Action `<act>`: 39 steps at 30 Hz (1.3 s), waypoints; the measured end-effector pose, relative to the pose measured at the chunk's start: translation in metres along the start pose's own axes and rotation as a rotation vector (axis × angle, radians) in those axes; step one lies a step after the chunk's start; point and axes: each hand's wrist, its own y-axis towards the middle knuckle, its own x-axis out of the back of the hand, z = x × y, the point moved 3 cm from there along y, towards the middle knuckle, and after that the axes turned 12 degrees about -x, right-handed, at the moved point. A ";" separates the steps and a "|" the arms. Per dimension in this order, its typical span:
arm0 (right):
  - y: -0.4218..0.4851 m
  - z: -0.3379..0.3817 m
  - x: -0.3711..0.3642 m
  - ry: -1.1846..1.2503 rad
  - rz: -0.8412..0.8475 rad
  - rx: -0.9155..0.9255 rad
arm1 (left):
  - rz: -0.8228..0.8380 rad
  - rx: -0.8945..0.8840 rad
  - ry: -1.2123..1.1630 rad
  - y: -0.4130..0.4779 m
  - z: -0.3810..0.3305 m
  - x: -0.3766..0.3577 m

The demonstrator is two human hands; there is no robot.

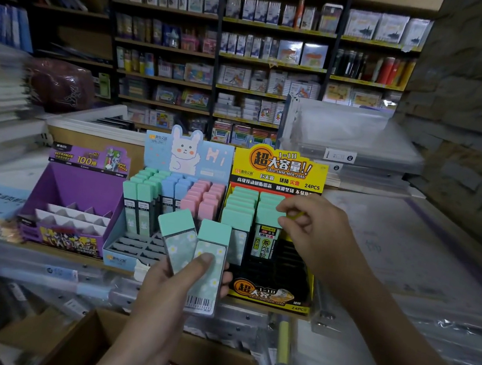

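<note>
My left hand (172,288) grips two flat lead-refill cases with mint-green caps (194,246), fanned upright, my thumb pressing on the front one. My right hand (315,235) reaches over the yellow display box (278,169), its fingertips pinching the green cap of a case (269,216) standing in the box's right column. Several more green-capped cases fill the rows behind. To the left stands the blue bunny display box (186,153), which holds green, blue and pink cases; its front slots are vacant.
A purple display box (76,191) with vacant dividers stands at the left. An open cardboard carton (83,342) sits below the counter edge. Clear plastic folders are stacked to the right (353,136), and stocked shelves line the back wall (249,61).
</note>
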 end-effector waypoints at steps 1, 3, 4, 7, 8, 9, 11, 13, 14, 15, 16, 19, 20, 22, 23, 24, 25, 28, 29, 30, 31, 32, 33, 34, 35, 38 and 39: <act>0.000 0.000 0.000 0.002 -0.004 0.000 | 0.009 0.002 -0.003 -0.001 0.000 0.000; -0.001 0.000 0.000 0.001 -0.007 0.007 | 0.019 0.004 -0.004 -0.001 -0.001 0.000; -0.001 0.000 -0.001 -0.001 -0.009 0.010 | 0.022 0.005 -0.003 -0.001 -0.001 -0.001; -0.001 0.000 0.001 -0.032 -0.033 0.014 | 0.023 0.000 -0.008 -0.003 -0.003 -0.002; -0.001 0.002 0.002 -0.040 -0.067 0.027 | 0.024 -0.007 -0.008 -0.003 -0.004 -0.003; -0.002 0.004 0.005 -0.034 -0.115 0.047 | 0.027 -0.014 -0.007 -0.003 -0.005 -0.004; -0.005 0.011 0.012 -0.012 -0.206 0.098 | 0.038 -0.023 -0.010 -0.004 -0.008 -0.005; -0.009 0.020 0.015 0.008 -0.235 0.141 | 0.049 -0.027 -0.019 -0.004 -0.011 -0.006; -0.011 0.024 0.014 0.055 -0.200 0.131 | 0.056 -0.031 -0.021 -0.004 -0.013 -0.006; -0.012 0.029 0.012 0.130 -0.123 0.091 | 0.062 -0.036 -0.021 -0.004 -0.014 -0.007; -0.012 0.033 0.007 0.218 -0.016 0.029 | 0.069 -0.044 -0.021 -0.004 -0.015 -0.008; -0.018 0.042 -0.011 0.403 0.266 -0.167 | 0.098 -0.071 -0.013 -0.004 -0.017 -0.010; -0.020 0.043 -0.016 0.433 0.308 -0.195 | 0.108 -0.075 -0.010 -0.004 -0.017 -0.011; -0.023 0.045 -0.021 0.474 0.345 -0.209 | 0.126 -0.077 -0.003 -0.004 -0.017 -0.011; -0.024 0.045 -0.022 0.487 0.350 -0.208 | 0.136 -0.077 -0.001 -0.004 -0.017 -0.011; -0.024 0.044 -0.023 0.497 0.350 -0.207 | 0.145 -0.076 0.002 -0.004 -0.017 -0.010; -0.024 0.044 -0.024 0.508 0.347 -0.208 | 0.149 -0.072 0.006 -0.004 -0.016 -0.009; -0.018 0.040 -0.022 0.563 0.300 -0.206 | 0.101 -0.063 0.025 -0.001 -0.016 -0.002; -0.015 0.039 -0.019 0.584 0.271 -0.199 | 0.068 -0.064 0.016 0.000 -0.016 0.002; -0.013 0.038 -0.017 0.604 0.240 -0.188 | 0.046 -0.069 -0.015 0.003 -0.017 0.005; -0.010 0.037 -0.015 0.621 0.210 -0.176 | 0.037 -0.081 -0.047 0.005 -0.018 0.008; -0.008 0.036 -0.013 0.634 0.181 -0.164 | 0.040 -0.098 -0.056 0.007 -0.020 0.010; -0.007 0.035 -0.013 0.640 0.156 -0.154 | 0.052 -0.121 -0.039 0.009 -0.022 0.013; -0.006 0.033 -0.014 0.640 0.135 -0.145 | 0.065 -0.146 -0.009 0.010 -0.024 0.015; -0.005 0.032 -0.015 0.632 0.118 -0.136 | 0.076 -0.172 0.023 0.012 -0.025 0.018; -0.005 0.031 -0.020 0.582 0.090 -0.104 | 0.097 -0.233 0.087 0.016 -0.026 0.027; -0.005 0.031 -0.021 0.562 0.084 -0.094 | 0.098 -0.252 0.108 0.017 -0.026 0.031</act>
